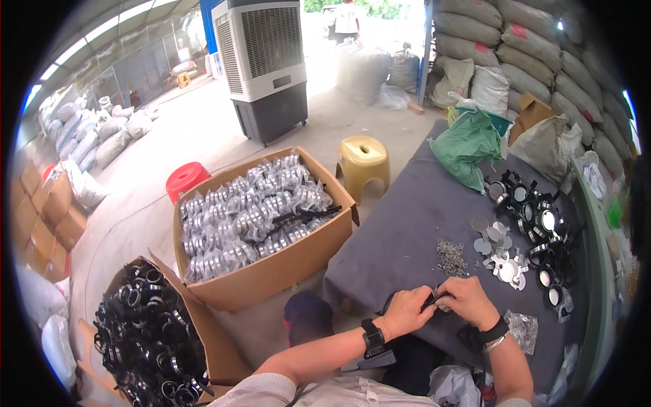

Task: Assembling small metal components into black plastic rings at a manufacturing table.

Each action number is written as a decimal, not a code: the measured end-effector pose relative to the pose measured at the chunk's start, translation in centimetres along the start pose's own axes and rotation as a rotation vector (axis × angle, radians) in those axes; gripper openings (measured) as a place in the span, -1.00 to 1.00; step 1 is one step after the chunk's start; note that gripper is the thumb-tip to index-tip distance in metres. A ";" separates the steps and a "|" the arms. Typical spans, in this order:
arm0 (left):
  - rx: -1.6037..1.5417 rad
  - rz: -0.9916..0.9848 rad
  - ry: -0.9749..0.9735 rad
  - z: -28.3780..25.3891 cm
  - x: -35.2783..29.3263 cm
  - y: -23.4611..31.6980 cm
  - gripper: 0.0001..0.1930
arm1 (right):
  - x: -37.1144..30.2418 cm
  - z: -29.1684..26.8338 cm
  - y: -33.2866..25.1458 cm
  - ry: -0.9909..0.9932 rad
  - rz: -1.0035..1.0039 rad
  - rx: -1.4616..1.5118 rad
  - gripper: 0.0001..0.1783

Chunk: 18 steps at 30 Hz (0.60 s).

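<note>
Over the near edge of the grey cloth-covered table (380, 244), my left hand (407, 313) and my right hand (470, 302) meet with closed fingers. Between them they grip a small black part (430, 302), mostly hidden by the fingers; its exact kind does not show. Just beyond my hands lies a pile of tiny metal pieces (451, 258). Several flat silvery discs (498, 247) are scattered to its right. Farther right sits a heap of black ring-shaped parts with straps (542, 224). A clear bag of small metal pieces (522, 331) rests beside my right wrist.
A cardboard box of plastic-wrapped rings (251, 210) stands left of the table, with a box of black rings (146, 325) nearer me. Behind are a red stool (186, 178), a yellow stool (364, 159) and an air cooler (264, 61). A green bag (468, 146) lies on the table's far end.
</note>
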<state>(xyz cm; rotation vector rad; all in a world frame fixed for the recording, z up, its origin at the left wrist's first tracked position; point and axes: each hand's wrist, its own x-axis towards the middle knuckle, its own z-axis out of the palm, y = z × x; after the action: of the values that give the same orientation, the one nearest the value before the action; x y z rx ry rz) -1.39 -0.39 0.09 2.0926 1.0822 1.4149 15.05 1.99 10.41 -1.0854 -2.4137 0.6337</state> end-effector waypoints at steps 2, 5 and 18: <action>-0.006 -0.009 0.027 0.0 0.1 0.1 -0.76 | 0.9 -0.6 0.0 -0.037 -0.035 -0.047 -0.82; -0.011 -0.037 0.033 0.0 0.4 0.0 -0.76 | 1.8 -1.0 -0.2 -0.143 0.021 -0.006 -0.82; -0.028 -0.122 -0.060 -0.3 0.2 0.1 -0.75 | -0.2 0.4 -0.1 0.045 0.051 0.003 -0.83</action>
<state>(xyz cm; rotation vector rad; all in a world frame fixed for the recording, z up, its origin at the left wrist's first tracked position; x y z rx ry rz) -1.62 -0.32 0.41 2.0006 1.1388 1.2944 14.90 1.70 10.13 -1.1510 -2.3525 0.6229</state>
